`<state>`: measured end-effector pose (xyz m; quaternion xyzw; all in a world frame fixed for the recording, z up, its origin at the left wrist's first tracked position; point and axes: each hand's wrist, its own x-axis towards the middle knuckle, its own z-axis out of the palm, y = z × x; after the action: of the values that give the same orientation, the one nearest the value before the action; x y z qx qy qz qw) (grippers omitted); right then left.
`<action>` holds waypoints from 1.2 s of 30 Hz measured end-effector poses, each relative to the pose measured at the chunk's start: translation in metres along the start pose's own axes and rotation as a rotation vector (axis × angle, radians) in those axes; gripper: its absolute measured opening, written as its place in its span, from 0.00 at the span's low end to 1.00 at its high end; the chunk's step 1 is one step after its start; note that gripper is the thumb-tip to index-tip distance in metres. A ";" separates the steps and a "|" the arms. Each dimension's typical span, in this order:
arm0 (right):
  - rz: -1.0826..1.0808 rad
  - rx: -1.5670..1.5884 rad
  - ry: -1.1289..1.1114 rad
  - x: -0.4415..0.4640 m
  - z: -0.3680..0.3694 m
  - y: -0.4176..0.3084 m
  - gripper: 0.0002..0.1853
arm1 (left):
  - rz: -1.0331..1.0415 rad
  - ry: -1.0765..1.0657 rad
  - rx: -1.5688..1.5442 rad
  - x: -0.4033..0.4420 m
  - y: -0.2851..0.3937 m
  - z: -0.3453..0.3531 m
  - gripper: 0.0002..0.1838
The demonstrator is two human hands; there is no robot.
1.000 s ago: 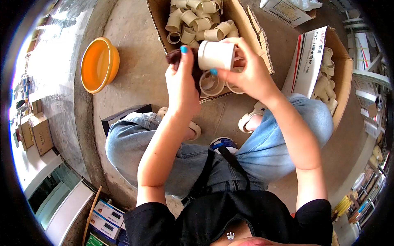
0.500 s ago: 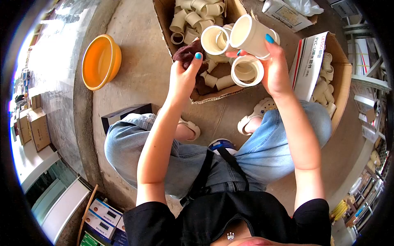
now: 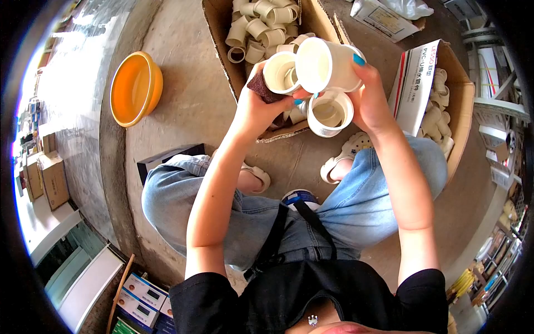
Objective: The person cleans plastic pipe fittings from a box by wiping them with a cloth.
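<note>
My right hand (image 3: 371,103) grips a white PVC pipe fitting (image 3: 341,68) with several round openings, lifted above the cardboard box in front of me. At the fitting's left opening, my left hand (image 3: 255,111) is closed on a dark brown cloth (image 3: 263,90) and presses it against the outside of that socket. The left thumb lies under the rim, near the right fingertips. One opening faces down toward me, and the largest faces up and left. Part of the right fingers is hidden behind the fitting.
The cardboard box (image 3: 221,51) holds many cream pipe fittings (image 3: 257,29). To the right, another open carton (image 3: 460,106) holds more fittings. An orange basin (image 3: 114,92) stands on the floor at left. A small dark box (image 3: 167,156) lies by my left knee.
My left hand has moved right with the brown cloth and now wraps it against the fitting's left socket. The fitting has shifted slightly down and left in my right hand.
</note>
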<state>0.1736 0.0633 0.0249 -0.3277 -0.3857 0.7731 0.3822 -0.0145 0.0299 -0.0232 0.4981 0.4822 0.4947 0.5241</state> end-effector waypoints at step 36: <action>-0.243 -0.703 -0.102 -0.001 0.009 -0.004 0.13 | -0.449 0.022 -0.206 -0.010 0.051 -0.016 0.26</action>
<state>0.1686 0.0610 0.0331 -0.3522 -0.6822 0.5577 0.3154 -0.0324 0.0211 0.0270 0.3171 0.5334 0.4176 0.6637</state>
